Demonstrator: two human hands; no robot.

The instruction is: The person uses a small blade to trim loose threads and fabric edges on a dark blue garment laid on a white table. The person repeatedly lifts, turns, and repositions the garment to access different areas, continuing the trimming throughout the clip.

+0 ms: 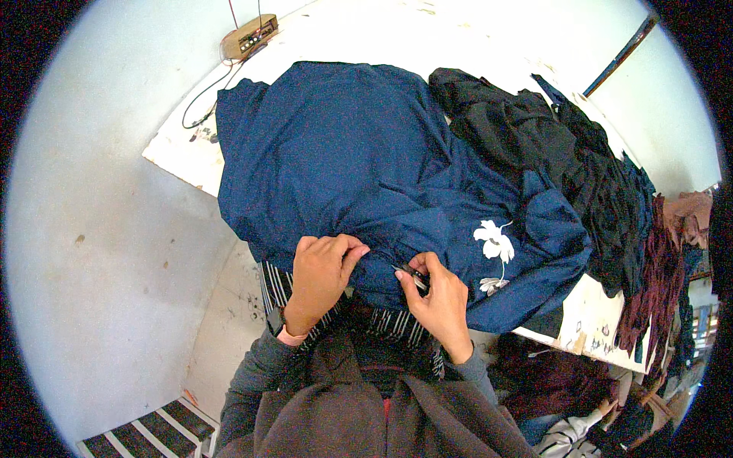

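A navy blue garment (328,145) lies spread and rumpled over the table, its near edge falling toward my lap. White flowers (495,243) decorate its right part. My left hand (324,275) is closed, thumb and forefinger pinching the blue cloth near its front edge. Just to the right, my right hand (439,298) grips what look like small black thread snips (418,279), their tip pointing left at the cloth. The fingers cover most of the snips. A short gap separates the two hands.
Heaped black cloth (527,130) lies right of the garment, with maroon cloth (645,282) hanging at the table's right end. A brown radio-like box (250,37) with a cable stands far left on the white table (366,30). A striped seat (149,435) is lower left.
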